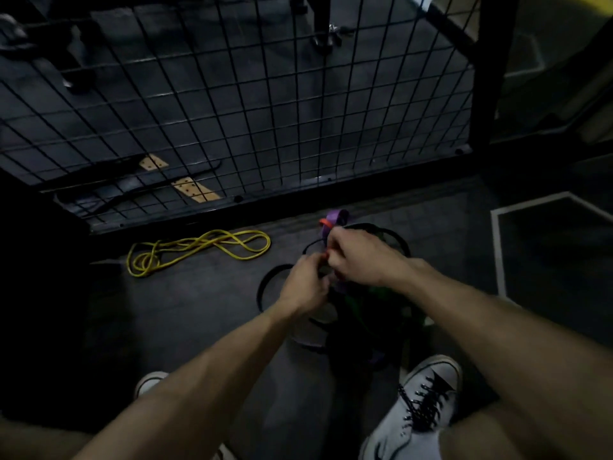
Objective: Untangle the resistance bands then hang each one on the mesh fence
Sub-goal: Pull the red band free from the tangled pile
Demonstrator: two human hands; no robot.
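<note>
Tangled purple, orange, green and black rubber resistance bands (338,224) pinched by left hand (303,287) and right hand (360,257), near black wire mesh fence (232,94); open dark floor (185,310) leftward.

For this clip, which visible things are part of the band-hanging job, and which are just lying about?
Part of the job:
- yellow band, loose on the floor
- tangle of purple, orange, green and black bands
- left hand and right hand, both gripping the tangle
- mesh fence

Lying about:
- wooden strips behind the fence
- white floor marking
</note>
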